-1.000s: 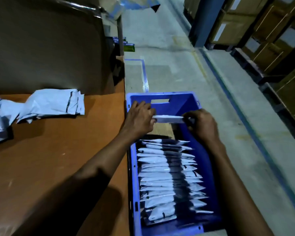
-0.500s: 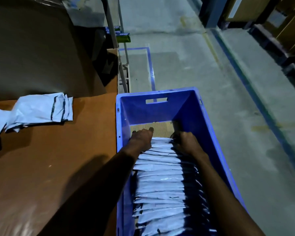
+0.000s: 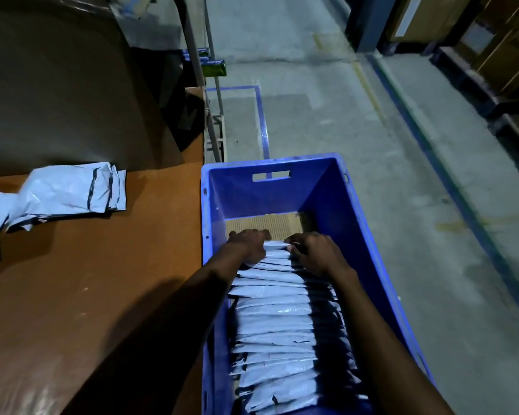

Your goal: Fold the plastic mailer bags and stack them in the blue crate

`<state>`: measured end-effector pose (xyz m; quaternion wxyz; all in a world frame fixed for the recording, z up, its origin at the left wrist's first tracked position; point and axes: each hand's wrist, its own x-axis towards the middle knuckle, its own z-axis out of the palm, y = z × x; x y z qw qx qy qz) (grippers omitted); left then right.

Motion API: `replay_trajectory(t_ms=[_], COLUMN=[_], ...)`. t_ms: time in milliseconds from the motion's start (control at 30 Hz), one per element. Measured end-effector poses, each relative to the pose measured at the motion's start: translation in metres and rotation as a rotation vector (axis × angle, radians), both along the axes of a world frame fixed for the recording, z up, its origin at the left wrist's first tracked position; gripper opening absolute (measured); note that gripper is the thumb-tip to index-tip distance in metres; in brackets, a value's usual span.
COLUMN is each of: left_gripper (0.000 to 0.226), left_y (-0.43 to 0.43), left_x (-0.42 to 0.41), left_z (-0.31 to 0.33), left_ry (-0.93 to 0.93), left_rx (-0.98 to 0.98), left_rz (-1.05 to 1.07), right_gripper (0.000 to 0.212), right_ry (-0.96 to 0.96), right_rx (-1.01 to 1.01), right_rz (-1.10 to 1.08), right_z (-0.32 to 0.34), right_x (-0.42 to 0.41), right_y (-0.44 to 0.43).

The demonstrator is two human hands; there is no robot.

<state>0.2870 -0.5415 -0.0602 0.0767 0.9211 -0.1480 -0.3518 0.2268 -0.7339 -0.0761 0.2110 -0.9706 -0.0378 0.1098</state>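
Bag (image 3: 275,244) was mid-air a second ago; now it's in the crate (image 3: 282,161), at the row's far end. Left hand (image 3: 247,245) and right hand (image 3: 315,253) tuck it in, fingers (image 3: 294,239) curled, probably pinching its edge. Unfolded bags (image 3: 72,190) wait on the table (image 3: 117,265).

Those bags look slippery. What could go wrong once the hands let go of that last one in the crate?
The left hand and right hand both grip the end bag at the far end of the row; released, its springy plastic might unfold or flop into the open gap behind it. The row itself only leans bag on bag inside the blue crate, so a knock while withdrawing could spill it forward.
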Motion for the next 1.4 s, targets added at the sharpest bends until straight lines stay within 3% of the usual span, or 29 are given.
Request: replay_trajectory(t_ms=[133, 433, 667, 1067, 1400], left_gripper=[0.061, 0.064, 0.046, 0.033, 0.038], left_y=[0.006, 0.058, 0.152, 0.351, 0.436], left_x=[-0.006, -0.049, -0.091, -0.151, -0.103], left_z=[0.016, 0.093, 0.107, 0.107, 0.083], left_ry=[0.003, -0.449, -0.523, -0.568, -0.813], left_rx=[-0.049, -0.393, -0.664, -0.741, -0.687], left_rz=[0.015, -0.027, 0.194, 0.51, 0.543], right_gripper=[0.03, 0.022, 0.02, 0.021, 0.024], right_ry=[-0.035, -0.302, -0.51, -0.467, -0.405], right_rx=[0.075, 0.248, 0.455, 0.521, 0.473], right_rz=[-0.025, -0.126, -0.193, -0.043, 0.023], right_z=[0.005, 0.044, 0.086, 0.115, 0.097], right_x=[-0.009, -0.029, -0.068, -0.092, -0.045], right_y=[0.005, 0.035, 0.134, 0.332, 0.431])
